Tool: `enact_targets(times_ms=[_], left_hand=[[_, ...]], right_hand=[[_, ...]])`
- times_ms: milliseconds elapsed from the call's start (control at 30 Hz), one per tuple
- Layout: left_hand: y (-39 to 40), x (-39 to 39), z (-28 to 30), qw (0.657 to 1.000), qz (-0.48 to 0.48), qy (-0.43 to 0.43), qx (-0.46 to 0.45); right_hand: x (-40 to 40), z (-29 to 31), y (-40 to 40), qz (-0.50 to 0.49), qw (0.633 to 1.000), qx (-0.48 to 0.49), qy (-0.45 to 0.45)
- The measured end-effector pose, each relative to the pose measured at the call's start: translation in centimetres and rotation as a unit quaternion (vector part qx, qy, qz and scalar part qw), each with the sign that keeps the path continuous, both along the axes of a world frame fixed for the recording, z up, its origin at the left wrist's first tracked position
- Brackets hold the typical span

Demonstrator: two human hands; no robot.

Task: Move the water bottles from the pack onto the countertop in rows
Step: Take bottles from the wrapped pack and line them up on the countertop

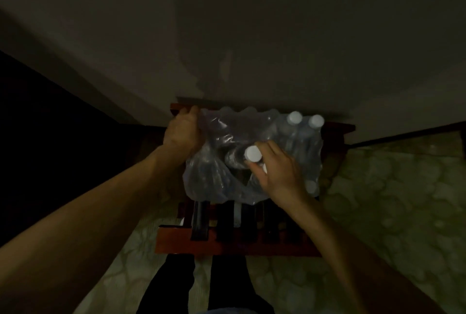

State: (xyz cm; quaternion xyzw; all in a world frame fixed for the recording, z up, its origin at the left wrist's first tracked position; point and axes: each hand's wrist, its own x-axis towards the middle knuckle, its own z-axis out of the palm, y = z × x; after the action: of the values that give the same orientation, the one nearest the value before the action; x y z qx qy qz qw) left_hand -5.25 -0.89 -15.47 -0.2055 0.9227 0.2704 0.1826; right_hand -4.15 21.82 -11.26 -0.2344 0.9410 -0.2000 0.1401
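A dim head-camera view looks straight down at a shrink-wrapped pack of water bottles (252, 155) sitting on a slatted red-brown wooden stand (234, 240) against a plain wall. The left hand (182, 132) grips the plastic wrap at the pack's far left corner, steadying it. The right hand (274, 167) curls its fingers around the neck of one white-capped bottle (248, 156), which pokes up through a torn opening in the wrap. Two more capped bottles (305, 119) stand at the far right of the pack. No countertop or row of bottles is visible, so how much of the task is finished cannot be judged; several bottles clearly remain.
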Motion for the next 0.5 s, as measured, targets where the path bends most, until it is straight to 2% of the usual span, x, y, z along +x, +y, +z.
enact_targets(times_ms=[67, 133, 200, 333, 400, 500], left_hand=[[0.6, 0.5, 1.8, 0.999, -0.023, 0.012, -0.026], [1.4, 1.2, 4.3, 0.994, -0.058, 0.085, -0.035], [2.2, 1.6, 6.8, 0.981, -0.123, 0.148, 0.01], [3.3, 2.3, 11.4, 0.931, -0.273, 0.203, 0.131], [3.9, 2.8, 13.1, 0.921, -0.272, 0.226, 0.166], [4.3, 3.3, 15.3, 0.92, -0.218, 0.243, 0.22]], right_hand=[[-0.2, 2.8, 0.3, -0.001, 1.0, -0.019, 0.021], [-0.6, 5.5, 0.2, 0.002, 0.998, -0.037, 0.046], [-1.1, 8.1, 0.0, -0.004, 0.997, -0.047, 0.063], [-1.6, 12.8, -0.5, 0.032, 0.996, -0.049, 0.067], [-1.6, 15.2, -0.7, 0.039, 0.997, -0.048, 0.049], [-1.2, 18.3, -0.7, 0.034, 0.998, -0.041, 0.037]])
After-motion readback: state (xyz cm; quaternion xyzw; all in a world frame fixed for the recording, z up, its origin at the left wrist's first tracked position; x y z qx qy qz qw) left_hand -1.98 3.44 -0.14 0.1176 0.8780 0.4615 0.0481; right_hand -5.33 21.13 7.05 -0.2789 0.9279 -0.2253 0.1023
